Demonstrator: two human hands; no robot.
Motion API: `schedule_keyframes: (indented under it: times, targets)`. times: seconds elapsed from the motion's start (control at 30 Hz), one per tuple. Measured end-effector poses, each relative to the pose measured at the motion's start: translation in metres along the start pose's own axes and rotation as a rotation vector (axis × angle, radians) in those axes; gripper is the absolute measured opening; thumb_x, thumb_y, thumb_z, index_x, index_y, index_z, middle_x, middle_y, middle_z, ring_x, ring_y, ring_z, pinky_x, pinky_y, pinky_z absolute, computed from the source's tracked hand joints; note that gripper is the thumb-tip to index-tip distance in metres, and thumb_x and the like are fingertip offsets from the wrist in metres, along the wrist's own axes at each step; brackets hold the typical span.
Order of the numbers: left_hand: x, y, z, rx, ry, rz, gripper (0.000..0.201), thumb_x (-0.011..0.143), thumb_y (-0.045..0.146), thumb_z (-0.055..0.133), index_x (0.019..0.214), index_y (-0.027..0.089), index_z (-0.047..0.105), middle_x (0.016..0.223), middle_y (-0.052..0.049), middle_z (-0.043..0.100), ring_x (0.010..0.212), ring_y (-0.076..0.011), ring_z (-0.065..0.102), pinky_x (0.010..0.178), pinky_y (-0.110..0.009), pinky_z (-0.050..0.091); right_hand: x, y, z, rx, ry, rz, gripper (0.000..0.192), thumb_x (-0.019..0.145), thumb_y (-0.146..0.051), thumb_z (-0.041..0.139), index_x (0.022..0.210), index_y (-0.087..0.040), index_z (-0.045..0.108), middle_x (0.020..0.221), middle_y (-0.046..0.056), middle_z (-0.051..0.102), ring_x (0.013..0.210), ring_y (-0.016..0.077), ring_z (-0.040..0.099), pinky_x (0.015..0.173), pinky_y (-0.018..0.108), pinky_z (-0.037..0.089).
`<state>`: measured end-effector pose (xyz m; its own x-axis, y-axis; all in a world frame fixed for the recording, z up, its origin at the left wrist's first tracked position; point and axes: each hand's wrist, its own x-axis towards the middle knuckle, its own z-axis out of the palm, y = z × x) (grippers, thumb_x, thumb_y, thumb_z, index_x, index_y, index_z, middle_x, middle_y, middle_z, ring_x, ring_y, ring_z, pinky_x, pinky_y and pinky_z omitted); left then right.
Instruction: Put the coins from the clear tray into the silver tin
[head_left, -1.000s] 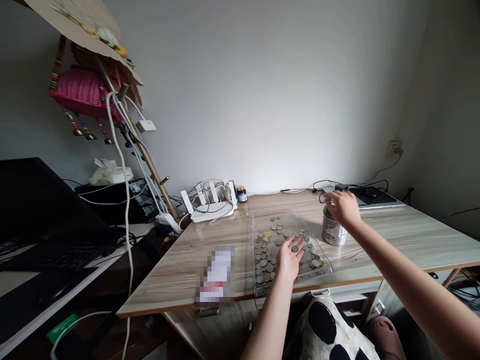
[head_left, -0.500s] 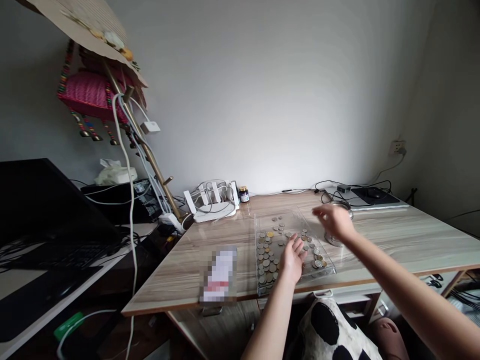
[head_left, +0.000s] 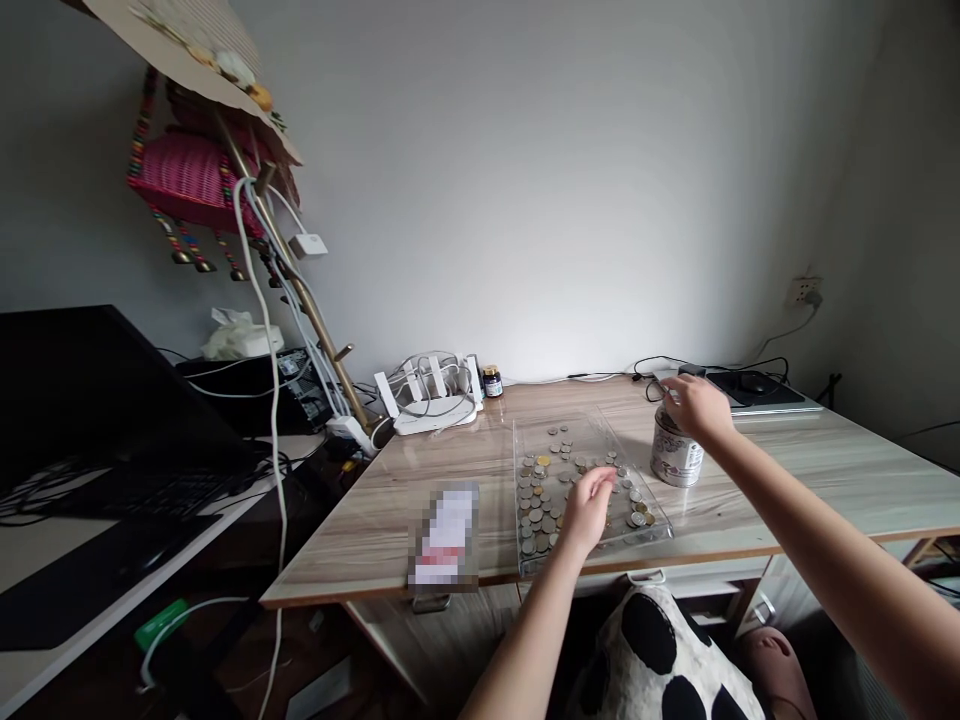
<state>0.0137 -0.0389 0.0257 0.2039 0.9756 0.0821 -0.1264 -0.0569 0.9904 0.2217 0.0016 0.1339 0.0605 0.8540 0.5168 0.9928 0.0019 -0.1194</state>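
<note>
White multi-antenna router (head_left: 435,414) near the wall (head_left: 540,220), dark gold-lidded jar (head_left: 492,384) beside it, open black laptop (head_left: 67,390) at left, pink woven bag (head_left: 184,172) below a brimmed hat (head_left: 206,45)

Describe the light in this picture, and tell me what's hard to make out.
In the head view, the wall is brightest around its middle, dimming toward the corners; in the head view, the laptop sits in shadow; also in the head view, coarse pixelation hides a pale item, and the coins are too small to read.
</note>
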Motion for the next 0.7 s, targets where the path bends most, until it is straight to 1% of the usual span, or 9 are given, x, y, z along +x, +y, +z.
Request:
schedule_keyframes:
  times: [0.07,0.17,0.23,0.27,0.33,0.4,0.5,0.57,0.7]
  targets:
    - [0.009,0.005,-0.016,0.170,0.051,0.016,0.015,0.063,0.028,0.064,0.076,0.020,0.062,0.100,-0.011,0.062,0.109,-0.0266,0.047,0.094,-0.040,0.031,-0.019,-0.023,0.011,0.116,-0.053,-0.151,0.033,0.082,-0.030,0.036,0.104,-0.022,0.059,0.103,0.007,0.059,0.083,0.0163,0.056,0.067,0.026,0.042]
    - [0.026,0.010,-0.042,0.232,0.155,-0.153,0.027,0.045,0.006,0.070,0.056,0.021,0.050,0.098,-0.014,0.060,0.125,-0.0299,0.026,0.097,-0.040,0.027,-0.051,-0.059,0.042,0.189,-0.421,-0.330,0.035,0.080,-0.038,0.040,0.103,-0.019,0.060,0.102,0.009,0.060,0.079,0.0160,0.057,0.068,0.027,0.043]
    - [0.032,0.010,-0.054,0.234,0.161,-0.198,0.031,0.044,0.002,0.066,0.052,0.021,0.044,0.093,-0.014,0.059,0.126,-0.0301,0.023,0.096,-0.042,0.028,-0.070,-0.078,0.062,0.136,-0.624,-0.380,0.039,0.075,-0.043,0.046,0.098,-0.015,0.062,0.096,0.012,0.062,0.085,0.0210,0.057,0.072,0.031,0.043]
    - [0.033,0.010,-0.058,0.237,0.153,-0.209,0.031,0.044,0.002,0.065,0.052,0.022,0.042,0.090,-0.013,0.059,0.125,-0.0303,0.026,0.094,-0.042,0.030,-0.077,-0.086,0.069,0.105,-0.675,-0.393,0.039,0.073,-0.043,0.049,0.094,-0.013,0.063,0.092,0.014,0.062,0.088,0.0237,0.056,0.074,0.034,0.042]
    - [0.030,0.009,-0.063,0.260,0.129,-0.225,0.030,0.045,0.007,0.066,0.053,0.023,0.041,0.085,-0.011,0.059,0.119,-0.0300,0.036,0.090,-0.040,0.036,-0.086,-0.097,0.075,0.075,-0.681,-0.399,0.039,0.068,-0.041,0.054,0.090,-0.011,0.063,0.089,0.016,0.062,0.093,0.0277,0.054,0.078,0.036,0.040]
    - [0.024,0.009,-0.066,0.297,0.096,-0.239,0.029,0.046,0.011,0.067,0.052,0.023,0.042,0.081,-0.008,0.058,0.110,-0.0292,0.046,0.084,-0.036,0.041,-0.090,-0.102,0.073,0.096,-0.648,-0.384,0.045,0.062,-0.038,0.059,0.095,-0.008,0.060,0.094,0.018,0.060,0.096,0.0293,0.052,0.078,0.035,0.040]
    - [0.018,0.010,-0.068,0.358,0.014,-0.307,0.028,0.044,0.011,0.068,0.051,0.023,0.044,0.067,-0.005,0.057,0.088,-0.0287,0.058,0.072,-0.035,0.047,-0.090,-0.104,0.066,0.155,-0.688,-0.325,0.062,0.054,-0.039,0.064,0.106,-0.007,0.053,0.100,0.018,0.058,0.095,0.0279,0.052,0.072,0.030,0.042]
    - [0.018,0.010,-0.069,0.392,-0.051,-0.377,0.026,0.043,0.007,0.067,0.049,0.022,0.046,0.055,-0.003,0.053,0.071,-0.0281,0.061,0.064,-0.036,0.048,-0.087,-0.103,0.063,0.177,-0.749,-0.286,0.065,0.051,-0.038,0.066,0.108,-0.011,0.052,0.100,0.015,0.059,0.092,0.0251,0.054,0.069,0.028,0.043]
    - [0.018,0.008,-0.068,0.412,-0.102,-0.446,0.023,0.045,0.005,0.066,0.049,0.020,0.049,0.045,0.000,0.048,0.056,-0.0253,0.060,0.054,-0.035,0.048,-0.085,-0.106,0.064,0.162,-0.838,-0.320,0.034,0.052,-0.026,0.065,0.084,-0.016,0.064,0.084,0.008,0.065,0.079,0.0213,0.059,0.063,0.025,0.043]
